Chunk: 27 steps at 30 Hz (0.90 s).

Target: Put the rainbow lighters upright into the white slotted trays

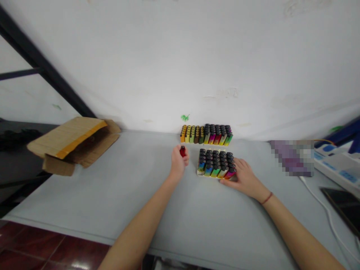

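Observation:
My left hand (179, 163) is closed around a red lighter (182, 151), held upright just left of a tray of colourful lighters (216, 163). My right hand (244, 176) rests against the right front corner of that tray, fingers touching its edge. A second tray of lighters (206, 134) stands behind it against the white wall.
The trays sit on a grey table (118, 195). An open cardboard box (73, 143) lies at the table's left rear corner. A white power strip (337, 165) with a cable, a blurred patch and a dark flat device (343, 206) are at the right. Red floor shows below left.

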Each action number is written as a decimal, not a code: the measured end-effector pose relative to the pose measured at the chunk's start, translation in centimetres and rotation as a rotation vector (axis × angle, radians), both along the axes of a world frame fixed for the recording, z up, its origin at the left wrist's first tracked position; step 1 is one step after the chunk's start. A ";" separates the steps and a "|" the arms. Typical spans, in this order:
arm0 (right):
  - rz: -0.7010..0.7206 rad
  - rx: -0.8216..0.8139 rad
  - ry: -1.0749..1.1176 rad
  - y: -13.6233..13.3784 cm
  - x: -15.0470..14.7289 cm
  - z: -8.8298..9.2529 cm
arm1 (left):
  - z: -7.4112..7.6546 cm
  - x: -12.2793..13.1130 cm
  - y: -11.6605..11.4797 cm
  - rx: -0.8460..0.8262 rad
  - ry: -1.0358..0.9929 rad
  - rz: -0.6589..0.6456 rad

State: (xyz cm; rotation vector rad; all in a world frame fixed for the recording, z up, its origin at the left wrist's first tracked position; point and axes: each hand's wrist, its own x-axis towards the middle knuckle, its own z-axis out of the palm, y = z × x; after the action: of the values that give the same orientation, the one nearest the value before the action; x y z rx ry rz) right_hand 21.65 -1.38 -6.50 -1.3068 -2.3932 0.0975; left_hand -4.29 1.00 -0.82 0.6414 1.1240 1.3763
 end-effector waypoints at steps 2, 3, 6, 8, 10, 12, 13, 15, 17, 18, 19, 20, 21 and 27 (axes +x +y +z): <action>-0.003 0.000 -0.001 0.0 0.0 0.0 | -0.1 -0.1 0.0 0.018 0.018 0.003; -0.006 -0.001 -0.001 0.0 0.0 0.0 | -0.2 -0.1 0.1 0.030 0.028 0.004; -0.010 -0.005 -0.002 0.0 0.1 -0.1 | -0.3 -0.2 0.0 0.066 0.045 0.016; -0.007 -0.004 -0.002 0.1 0.1 -0.2 | -0.4 -0.3 0.0 0.070 0.048 0.028; -0.006 0.003 -0.003 0.1 0.1 -0.3 | -0.4 -0.3 0.0 0.066 0.047 0.040; -0.006 0.007 -0.007 0.1 0.1 -0.3 | -0.5 -0.3 0.2 0.071 0.040 0.034; -0.007 0.007 -0.009 0.2 0.1 -0.4 | -0.5 -0.4 0.3 0.080 0.037 0.017; -0.010 0.006 -0.009 0.2 0.2 -0.4 | -0.5 -0.7 0.6 0.122 0.053 -0.054; -0.008 0.006 -0.005 0.2 0.2 -0.4 | -0.4 -1.1 0.7 0.201 0.101 -0.161; -0.005 0.006 -0.003 0.2 0.2 -0.4 | -0.3 -1.3 0.7 0.246 0.132 -0.216; -0.003 0.006 -0.002 0.2 0.2 -0.4 | -0.1 -1.6 0.6 0.288 0.162 -0.268; -0.001 0.006 -0.001 0.2 0.2 -0.4 | 0.2 -1.9 0.5 0.325 0.186 -0.316; -0.001 0.006 0.000 0.2 0.2 -0.4 | 0.5 -2.2 0.3 0.358 0.207 -0.356; 0.007 0.023 0.007 0.2 0.2 -0.4 | 2.2 -4.3 -0.4 0.551 0.502 -0.456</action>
State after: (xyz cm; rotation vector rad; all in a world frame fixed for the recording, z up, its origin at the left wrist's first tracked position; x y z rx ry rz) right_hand 21.83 -1.14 -6.89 -1.2861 -2.3859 0.0764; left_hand -8.58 0.56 1.36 1.6065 0.8845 1.1445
